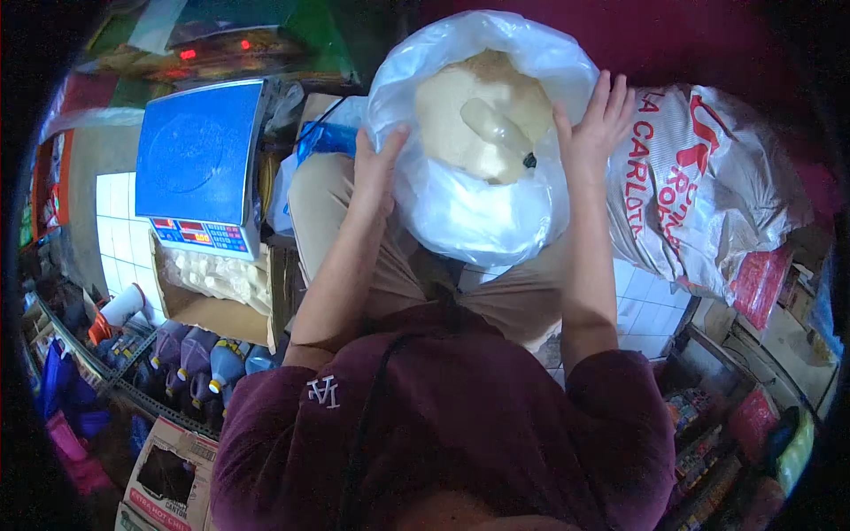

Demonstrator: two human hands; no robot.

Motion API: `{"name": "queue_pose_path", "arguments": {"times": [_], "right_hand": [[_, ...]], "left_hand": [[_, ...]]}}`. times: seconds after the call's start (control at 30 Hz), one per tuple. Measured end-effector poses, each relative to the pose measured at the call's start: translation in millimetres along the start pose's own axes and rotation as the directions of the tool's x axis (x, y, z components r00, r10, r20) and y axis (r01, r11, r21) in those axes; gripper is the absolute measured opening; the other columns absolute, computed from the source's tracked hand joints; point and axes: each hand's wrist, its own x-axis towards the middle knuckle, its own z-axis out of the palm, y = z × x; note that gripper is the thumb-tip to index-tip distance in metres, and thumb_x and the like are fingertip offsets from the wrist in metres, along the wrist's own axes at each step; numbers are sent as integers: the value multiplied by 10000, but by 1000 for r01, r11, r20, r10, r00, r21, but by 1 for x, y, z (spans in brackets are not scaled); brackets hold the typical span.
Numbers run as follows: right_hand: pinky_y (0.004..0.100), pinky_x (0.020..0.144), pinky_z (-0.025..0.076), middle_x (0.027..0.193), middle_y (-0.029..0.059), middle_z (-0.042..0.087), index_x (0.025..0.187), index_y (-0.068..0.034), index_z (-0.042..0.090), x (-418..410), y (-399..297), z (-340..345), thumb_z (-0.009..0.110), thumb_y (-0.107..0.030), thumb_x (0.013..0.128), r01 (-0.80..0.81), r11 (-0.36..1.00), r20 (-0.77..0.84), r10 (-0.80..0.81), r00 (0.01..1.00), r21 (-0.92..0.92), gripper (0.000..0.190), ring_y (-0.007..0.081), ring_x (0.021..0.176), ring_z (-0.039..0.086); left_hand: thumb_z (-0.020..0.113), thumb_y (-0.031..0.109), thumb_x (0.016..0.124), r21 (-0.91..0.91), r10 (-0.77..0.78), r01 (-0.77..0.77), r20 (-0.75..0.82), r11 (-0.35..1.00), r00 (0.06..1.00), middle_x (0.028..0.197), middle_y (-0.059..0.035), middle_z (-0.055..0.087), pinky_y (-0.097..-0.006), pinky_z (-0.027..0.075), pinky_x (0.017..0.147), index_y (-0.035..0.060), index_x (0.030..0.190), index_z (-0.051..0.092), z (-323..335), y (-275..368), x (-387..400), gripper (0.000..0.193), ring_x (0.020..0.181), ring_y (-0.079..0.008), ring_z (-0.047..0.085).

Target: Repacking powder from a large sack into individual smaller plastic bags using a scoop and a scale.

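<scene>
A large translucent plastic-lined sack (478,232) stands before me with its rim rolled outward. Pale granular or powdery stuff (445,126) fills it, perhaps sugar. On top lies a translucent scoop or small filled bag (495,126) with a dark spot at its lower right end; which it is, I cannot tell. My left hand (382,162) rests against the sack's left rim, thumb apart from the fingers, some of which are hidden. My right hand (594,126) lies at the right rim with its fingers spread. Whether either hand pinches the plastic is unclear.
A digital scale with a blue platform (199,152) stands at the left, above a cardboard box (219,318) of plastic-wrapped things. A printed woven sack (704,192) sits at the right. Jugs of liquid (226,362) line the lower left, near another carton (172,471). Shelved goods (697,425) are at lower right.
</scene>
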Motion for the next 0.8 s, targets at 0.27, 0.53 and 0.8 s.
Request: {"name": "queue_pose_path", "arguments": {"times": [0.27,0.53,0.8], "right_hand": [[354,787,487,950,148,681,1058,18,629,26,52,94,631,-242,851,-691,484,589,371,718,537,333,231,851,637],[274,705,498,922,66,650,1084,-7,603,79,118,70,594,-147,905,-613,153,511,419,751,775,228,138,807,607],[335,1003,381,1352,217,475,1404,-11,360,35,63,-28,668,-338,840,-297,809,308,152,939,508,721,291,1235,482]], "left_hand": [[632,306,846,-399,-280,320,157,859,947,1080,-117,613,-450,476,880,21,1132,544,65,32,120,414,964,-310,599],[647,166,799,-22,-289,316,348,948,892,1009,-63,577,-408,480,808,74,1219,515,114,-2,39,450,916,-222,553],[651,445,847,-109,-292,308,140,945,946,1166,-106,595,-422,462,935,83,1277,485,69,36,49,586,1071,-277,572]]}}
